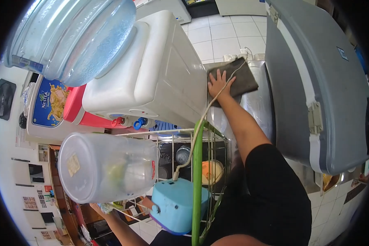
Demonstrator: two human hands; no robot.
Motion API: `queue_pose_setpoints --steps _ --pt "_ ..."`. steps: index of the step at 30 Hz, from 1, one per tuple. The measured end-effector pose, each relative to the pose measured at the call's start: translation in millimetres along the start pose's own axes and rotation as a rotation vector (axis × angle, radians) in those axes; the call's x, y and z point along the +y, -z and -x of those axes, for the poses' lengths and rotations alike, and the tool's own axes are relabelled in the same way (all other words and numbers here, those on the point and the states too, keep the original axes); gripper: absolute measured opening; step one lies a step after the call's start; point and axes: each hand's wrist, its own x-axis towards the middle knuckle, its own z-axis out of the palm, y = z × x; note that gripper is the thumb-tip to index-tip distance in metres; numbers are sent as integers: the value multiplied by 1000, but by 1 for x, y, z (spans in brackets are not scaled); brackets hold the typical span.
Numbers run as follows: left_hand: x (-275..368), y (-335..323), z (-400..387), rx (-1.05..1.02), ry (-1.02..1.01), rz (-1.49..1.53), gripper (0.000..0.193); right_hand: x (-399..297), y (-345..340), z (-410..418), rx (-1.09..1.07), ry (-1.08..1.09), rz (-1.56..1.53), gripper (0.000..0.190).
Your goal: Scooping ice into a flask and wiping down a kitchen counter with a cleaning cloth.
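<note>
My right hand (pixel 220 86) lies flat, fingers spread, on a folded dark cloth (pixel 244 77) over a stainless steel counter (pixel 256 104). A beige cord (pixel 213 100) passes over that wrist and runs down to a light-blue plastic device (pixel 175 206) beside a wire rack with a green rail (pixel 198 172). At lower left, my left hand (pixel 96 209) is mostly hidden behind a translucent plastic container (pixel 110 167). A crumpled packet (pixel 106 208) shows by its fingers; whether it is gripped cannot be told.
A white water dispenser (pixel 181 67) with a large blue water bottle (pixel 80 40) stands left of the right hand. To the right rises a grey cooler box (pixel 335 77) with metal latches. An orange-and-cream round item (pixel 212 172) shows through the rack. White floor tiles (pixel 227 30) lie beyond.
</note>
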Motion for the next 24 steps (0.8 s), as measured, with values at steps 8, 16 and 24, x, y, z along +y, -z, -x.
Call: queue_pose_setpoints --steps 8,16,24 --pt "16 -8 -3 83 80 0 49 18 -6 -84 106 -106 15 50" --pt "33 -14 -7 173 213 100 50 39 19 -37 76 -54 44 67" --pt "36 -28 0 157 258 263 53 90 34 40 29 -184 39 55"
